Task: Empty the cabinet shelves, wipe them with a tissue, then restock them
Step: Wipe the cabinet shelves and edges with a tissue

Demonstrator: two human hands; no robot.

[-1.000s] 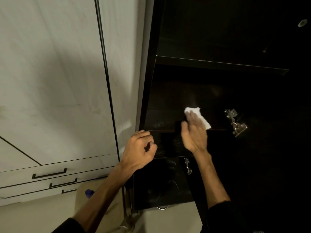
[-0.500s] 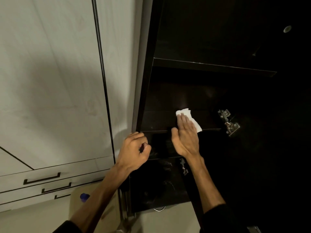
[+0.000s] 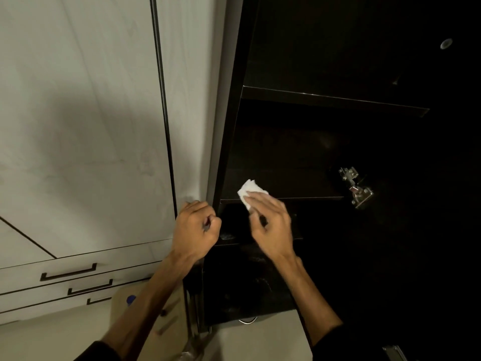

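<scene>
The dark cabinet stands open in front of me, its shelves bare. My right hand (image 3: pixel 270 225) presses a white tissue (image 3: pixel 248 192) against the front edge of the middle shelf (image 3: pixel 299 186), near its left end. My left hand (image 3: pixel 195 227) is curled into a fist at the cabinet's left side panel (image 3: pixel 229 142), level with that shelf; whether it grips the panel edge is unclear. An upper shelf (image 3: pixel 333 100) sits above, and a lower compartment (image 3: pixel 247 287) lies in deep shadow below.
A metal hinge (image 3: pixel 355 187) is fixed on the right inside wall. White cupboard doors (image 3: pixel 78 126) and drawers with dark handles (image 3: pixel 69 273) are on the left. A blue-capped object (image 3: pixel 130 299) sits on a beige surface below, by my left forearm.
My right hand has slid the tissue leftward along the shelf edge, from mid-shelf toward the left end. My left hand has stayed at the side panel.
</scene>
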